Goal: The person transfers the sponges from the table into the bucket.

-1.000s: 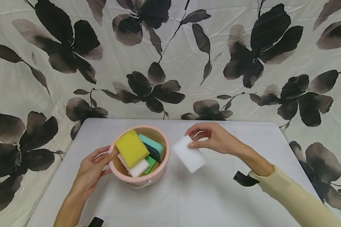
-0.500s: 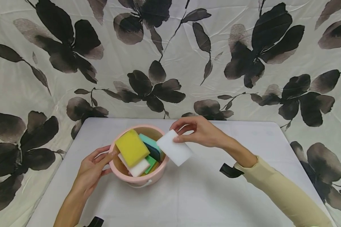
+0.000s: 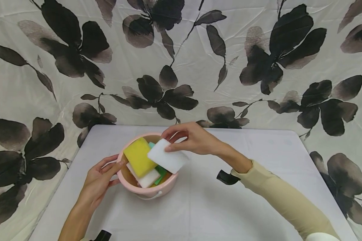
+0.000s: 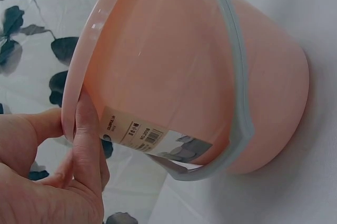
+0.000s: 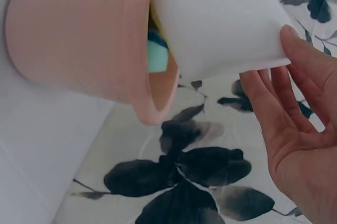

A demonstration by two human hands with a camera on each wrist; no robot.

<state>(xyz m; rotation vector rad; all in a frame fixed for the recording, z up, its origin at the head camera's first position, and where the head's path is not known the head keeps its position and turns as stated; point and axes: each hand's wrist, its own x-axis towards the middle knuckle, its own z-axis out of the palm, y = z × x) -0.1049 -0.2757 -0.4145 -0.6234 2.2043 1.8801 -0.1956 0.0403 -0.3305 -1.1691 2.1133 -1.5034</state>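
Note:
A pink bucket (image 3: 166, 185) stands on the white table, its grey handle (image 4: 239, 77) hanging down the side. My left hand (image 3: 98, 179) pinches the bucket's left rim between thumb and fingers. Over the bucket's right part, my right hand (image 3: 193, 139) pinches a white sponge (image 3: 167, 157) by one corner; in the right wrist view this sponge tilts across the bucket's mouth. Inside the bucket lie a yellow sponge (image 3: 139, 157), another white sponge (image 3: 147, 179), a green piece (image 3: 161, 174) and a teal sponge (image 5: 157, 58) mostly hidden by the held one.
The white-covered table (image 3: 214, 201) reaches back to a hanging cloth (image 3: 199, 100) with dark flowers. A printed label (image 4: 142, 132) is stuck on the bucket's side. Black straps show at both wrists.
My right hand has carried the white sponge leftward from beside the bucket to over its mouth, covering most of the teal sponge. The left hand keeps its grip on the rim.

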